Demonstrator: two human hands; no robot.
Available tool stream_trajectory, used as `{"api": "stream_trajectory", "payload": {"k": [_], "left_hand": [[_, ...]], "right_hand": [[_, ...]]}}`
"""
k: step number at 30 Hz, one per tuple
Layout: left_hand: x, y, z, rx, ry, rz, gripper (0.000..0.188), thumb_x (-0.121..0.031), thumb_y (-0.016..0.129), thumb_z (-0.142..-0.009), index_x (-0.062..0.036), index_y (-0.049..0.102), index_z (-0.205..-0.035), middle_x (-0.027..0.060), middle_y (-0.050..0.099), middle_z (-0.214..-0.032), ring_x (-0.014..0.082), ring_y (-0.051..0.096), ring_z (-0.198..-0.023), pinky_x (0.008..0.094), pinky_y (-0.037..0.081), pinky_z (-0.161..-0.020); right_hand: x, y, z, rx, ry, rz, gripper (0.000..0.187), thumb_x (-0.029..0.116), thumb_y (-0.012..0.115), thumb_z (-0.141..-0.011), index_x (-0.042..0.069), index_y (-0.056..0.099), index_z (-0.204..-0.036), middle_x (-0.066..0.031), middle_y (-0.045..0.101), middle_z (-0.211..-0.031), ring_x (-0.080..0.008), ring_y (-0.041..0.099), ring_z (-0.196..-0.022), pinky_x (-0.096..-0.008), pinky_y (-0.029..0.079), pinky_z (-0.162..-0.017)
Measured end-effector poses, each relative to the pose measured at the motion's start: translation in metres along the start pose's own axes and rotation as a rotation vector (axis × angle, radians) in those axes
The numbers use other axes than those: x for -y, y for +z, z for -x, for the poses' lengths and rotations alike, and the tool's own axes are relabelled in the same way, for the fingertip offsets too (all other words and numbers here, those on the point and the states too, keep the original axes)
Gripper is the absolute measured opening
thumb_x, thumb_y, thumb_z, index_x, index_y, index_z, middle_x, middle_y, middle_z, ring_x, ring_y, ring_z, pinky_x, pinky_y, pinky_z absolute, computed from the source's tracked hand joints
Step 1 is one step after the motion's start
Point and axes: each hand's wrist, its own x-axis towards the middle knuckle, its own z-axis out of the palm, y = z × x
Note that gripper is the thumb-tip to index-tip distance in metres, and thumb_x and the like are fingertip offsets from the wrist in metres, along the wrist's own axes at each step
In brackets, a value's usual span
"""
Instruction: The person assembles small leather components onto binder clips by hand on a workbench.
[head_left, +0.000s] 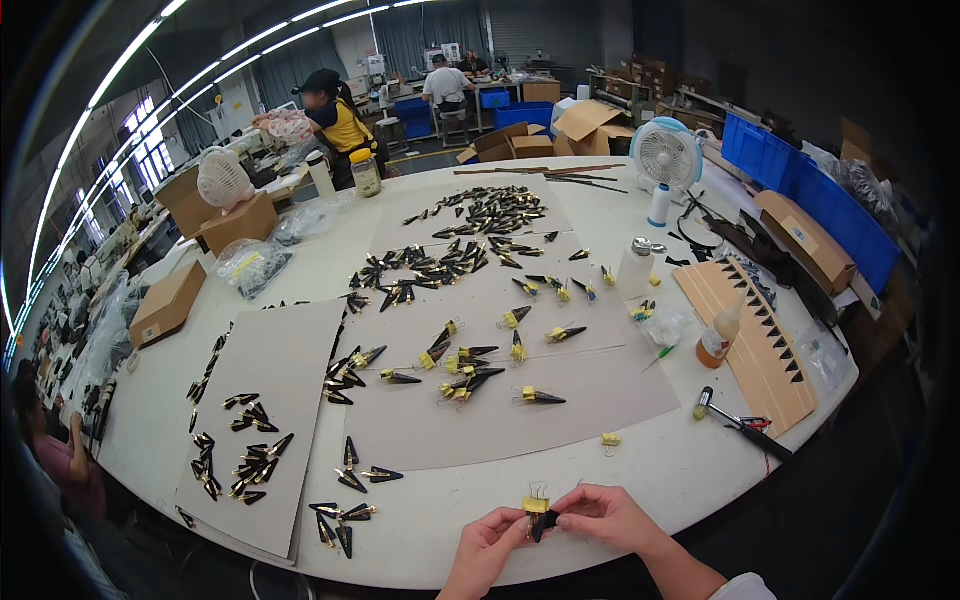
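dozens of small black pointed pieces cover the big white table [640, 470], most wearing a yellow binder clip, so i judge a large share of the clipping is done. from my remote seat the largest thing on it is the grey cardboard sheet [600, 400] in the middle, scattered with clipped pieces, plus a second grey sheet [290, 350] at the left with a cluster of clipped black pieces [245, 470] near its lower end. a dense pile of black pieces [490, 212] sits at the far side; i cannot tell whether those are clipped. a tan board with a row of black triangles [762, 335] lies at the right, looks like stock not yet handled.

around: cardboard boxes, two small fans, blue bins at the right, a white bottle [634, 270], a small glue bottle [716, 340], a hammer-like tool [740, 425] near the right edge. one loose yellow clip [610, 439] waits just beyond the hands. other people work at far benches, well apart. nothing blocks the near edge.

smallest: the black piece with a yellow clip [537, 510] is at the near table edge, held between both hands. left hand [490, 548] fingers pinched together on its lower black tip, right hand [605, 518] fingers closed on its side. clip handles stand upright.
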Motion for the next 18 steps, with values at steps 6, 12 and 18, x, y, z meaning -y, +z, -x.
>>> {"api": "stream_trajectory", "payload": {"k": [6, 12, 18], "left_hand": [[-0.009, -0.007, 0.005, 0.023, -0.017, -0.028, 0.016, -0.010, 0.056, -0.095, 0.0027, 0.060, -0.102, 0.0048, 0.064, -0.088, 0.0093, 0.060, -0.078, 0.0242, 0.051, -0.071], [-0.005, -0.001, 0.021, -0.035, 0.015, -0.045, 0.016, -0.011, 0.055, -0.095, 0.0019, 0.059, -0.103, 0.0054, 0.064, -0.086, 0.0089, 0.061, -0.077, 0.0247, 0.053, -0.072], [0.004, -0.001, 0.026, -0.118, -0.084, -0.061, 0.019, -0.010, 0.056, -0.094, 0.0036, 0.060, -0.107, 0.0083, 0.066, -0.098, 0.0128, 0.062, -0.088, 0.0270, 0.051, -0.081]], "right_hand": [[0.011, 0.015, 0.006, -0.048, -0.036, 0.013, 0.017, 0.006, 0.065, -0.087, -0.002, 0.062, -0.103, -0.0042, 0.067, -0.093, -0.0091, 0.062, -0.086, -0.0232, 0.049, -0.079], [0.002, 0.027, 0.015, -0.153, -0.163, -0.033, 0.013, 0.004, 0.065, -0.086, -0.001, 0.063, -0.098, -0.0036, 0.065, -0.091, -0.0088, 0.061, -0.084, -0.0232, 0.049, -0.078], [-0.011, 0.015, 0.022, -0.233, -0.155, -0.134, 0.011, -0.001, 0.064, -0.085, 0.000, 0.060, -0.096, -0.0056, 0.064, -0.090, -0.0113, 0.062, -0.083, -0.0262, 0.051, -0.080]]}}
